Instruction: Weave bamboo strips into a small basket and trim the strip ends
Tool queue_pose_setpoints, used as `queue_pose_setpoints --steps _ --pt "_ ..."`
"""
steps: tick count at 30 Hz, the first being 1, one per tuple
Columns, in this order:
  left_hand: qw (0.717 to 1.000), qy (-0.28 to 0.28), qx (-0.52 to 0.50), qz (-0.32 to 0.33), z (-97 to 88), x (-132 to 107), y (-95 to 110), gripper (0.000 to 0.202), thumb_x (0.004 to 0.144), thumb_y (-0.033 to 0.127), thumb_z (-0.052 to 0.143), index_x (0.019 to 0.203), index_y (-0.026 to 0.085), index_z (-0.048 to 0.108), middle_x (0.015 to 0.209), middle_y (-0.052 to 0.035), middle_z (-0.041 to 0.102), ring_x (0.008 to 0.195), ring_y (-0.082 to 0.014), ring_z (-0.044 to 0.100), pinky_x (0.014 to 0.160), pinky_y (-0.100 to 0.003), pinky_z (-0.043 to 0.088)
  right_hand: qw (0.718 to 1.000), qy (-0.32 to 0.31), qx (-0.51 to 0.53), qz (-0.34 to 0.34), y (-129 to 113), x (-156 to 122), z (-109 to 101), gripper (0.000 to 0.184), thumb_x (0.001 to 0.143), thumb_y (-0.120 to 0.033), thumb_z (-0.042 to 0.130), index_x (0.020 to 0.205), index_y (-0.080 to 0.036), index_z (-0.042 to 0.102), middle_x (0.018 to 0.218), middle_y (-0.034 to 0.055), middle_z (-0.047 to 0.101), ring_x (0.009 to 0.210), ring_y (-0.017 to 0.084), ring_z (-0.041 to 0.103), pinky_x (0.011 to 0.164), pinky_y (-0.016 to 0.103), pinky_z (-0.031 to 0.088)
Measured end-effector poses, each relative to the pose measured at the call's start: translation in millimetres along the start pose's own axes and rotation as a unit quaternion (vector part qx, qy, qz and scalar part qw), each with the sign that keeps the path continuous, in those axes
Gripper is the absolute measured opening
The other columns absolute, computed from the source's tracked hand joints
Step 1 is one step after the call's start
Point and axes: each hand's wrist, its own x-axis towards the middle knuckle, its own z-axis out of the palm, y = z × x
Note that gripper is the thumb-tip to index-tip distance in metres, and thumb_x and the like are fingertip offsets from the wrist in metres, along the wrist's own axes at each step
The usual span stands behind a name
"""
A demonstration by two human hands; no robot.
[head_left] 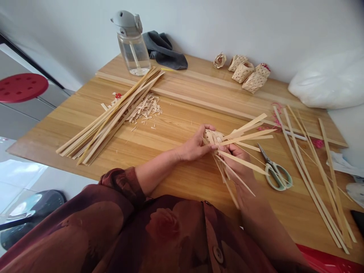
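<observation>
A small woven basket [214,136] of pale flat strips is held between both hands above the table. My left hand [197,144] wraps round its left side, with the thumb pressed on the near face. My right hand [236,161] closes on its right side, among the loose strip ends; some of its fingers are hidden behind them. Long unwoven strips [244,161] fan out from the basket to the right and downward. Just right of my right hand, a pair of scissors [274,170] with pale green handles lies on the table.
A bundle of long strips [113,117] lies at the left, beside a heap of trimmed bits [146,108]. Loose strips [309,170] lie at the right. Along the back stand a water bottle [133,49], a dark cloth [165,51], several woven pieces [243,72] and a white bag [327,81].
</observation>
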Motion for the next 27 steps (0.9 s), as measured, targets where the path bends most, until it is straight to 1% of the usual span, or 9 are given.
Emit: queue_pose_setpoints --steps 4,6,8,10,12,15,20,24,27 --pt "1.000 -0.002 0.004 0.005 2.0 1.1 -0.1 0.069 0.083 0.046 0.078 0.127 0.022 0.031 0.101 -0.0040 0.060 0.090 -0.0174 0.059 0.085 -0.032 0.046 0.999 0.035 -0.002 0.007 -0.1 1.6 2.4 0.038 0.080 -0.054 0.076 0.067 -0.021 0.063 0.064 -0.0010 0.059 0.062 0.014 0.048 0.060 0.029 0.041" --pt "1.000 0.001 -0.001 -0.006 0.9 1.9 1.5 0.068 0.083 0.047 0.077 0.127 0.022 0.032 0.101 -0.0036 0.059 0.090 -0.0171 0.059 0.085 -0.032 0.047 1.000 0.007 -0.019 0.015 0.1 4.1 -4.7 0.041 0.081 -0.056 0.076 0.065 -0.021 0.062 0.061 -0.0019 0.055 0.059 0.014 0.045 0.056 0.029 0.039" --pt "1.000 0.006 -0.003 -0.018 -1.2 2.4 3.6 0.065 0.084 0.047 0.076 0.127 0.022 0.034 0.099 -0.0023 0.058 0.088 -0.0161 0.058 0.084 -0.031 0.046 0.998 -0.046 -0.037 0.017 -0.6 6.6 -14.4 0.042 0.084 -0.057 0.074 0.065 -0.022 0.062 0.058 -0.0027 0.052 0.056 0.013 0.042 0.053 0.028 0.035" --pt "0.999 0.021 0.002 -0.031 -3.4 2.4 5.4 0.062 0.086 0.049 0.074 0.128 0.023 0.036 0.097 -0.0010 0.057 0.086 -0.0152 0.056 0.082 -0.030 0.046 0.994 -0.093 -0.050 -0.011 -2.5 8.1 -22.4 0.038 0.087 -0.054 0.072 0.069 -0.022 0.065 0.060 -0.0025 0.053 0.057 0.013 0.044 0.054 0.028 0.036" --pt "0.999 0.036 0.012 -0.039 -5.1 1.8 6.5 0.061 0.086 0.049 0.073 0.128 0.023 0.038 0.097 -0.0007 0.056 0.086 -0.0147 0.054 0.082 -0.030 0.045 0.991 -0.109 -0.051 -0.056 -4.0 8.2 -25.1 0.032 0.090 -0.047 0.072 0.070 -0.022 0.066 0.065 -0.0016 0.057 0.061 0.014 0.047 0.058 0.029 0.039" --pt "0.998 0.037 0.027 -0.042 -5.7 0.3 7.1 0.061 0.086 0.048 0.073 0.128 0.023 0.038 0.098 -0.0009 0.056 0.085 -0.0146 0.054 0.081 -0.030 0.044 0.993 -0.066 -0.021 -0.093 -2.1 6.5 -18.5 0.029 0.090 -0.041 0.072 0.069 -0.022 0.064 0.068 -0.0013 0.058 0.065 0.015 0.049 0.062 0.030 0.041" --pt "0.998 0.026 0.045 -0.027 -2.7 -1.5 7.4 0.059 0.086 0.047 0.075 0.126 0.022 0.039 0.094 -0.0001 0.054 0.083 -0.0142 0.053 0.079 -0.029 0.045 0.997 0.007 0.003 -0.082 5.5 1.8 0.7 0.031 0.087 -0.042 0.073 0.066 -0.023 0.061 0.064 -0.0015 0.058 0.064 0.016 0.050 0.062 0.031 0.043" --pt "0.999 0.013 0.039 -0.020 -2.3 -0.5 6.8 0.061 0.085 0.047 0.076 0.125 0.023 0.038 0.094 -0.0001 0.055 0.081 -0.0132 0.054 0.076 -0.028 0.046 0.995 0.065 0.012 -0.078 4.6 2.3 6.8 0.033 0.085 -0.046 0.074 0.066 -0.023 0.060 0.063 -0.0014 0.060 0.062 0.016 0.051 0.062 0.032 0.045" --pt "0.999 0.013 0.021 -0.031 -3.9 2.5 4.1 0.061 0.084 0.050 0.076 0.124 0.022 0.039 0.093 0.0003 0.056 0.081 -0.0133 0.054 0.075 -0.028 0.045 0.998 0.021 0.024 -0.058 0.2 7.4 1.0 0.035 0.083 -0.049 0.074 0.064 -0.023 0.060 0.063 -0.0005 0.060 0.062 0.017 0.053 0.062 0.033 0.045"
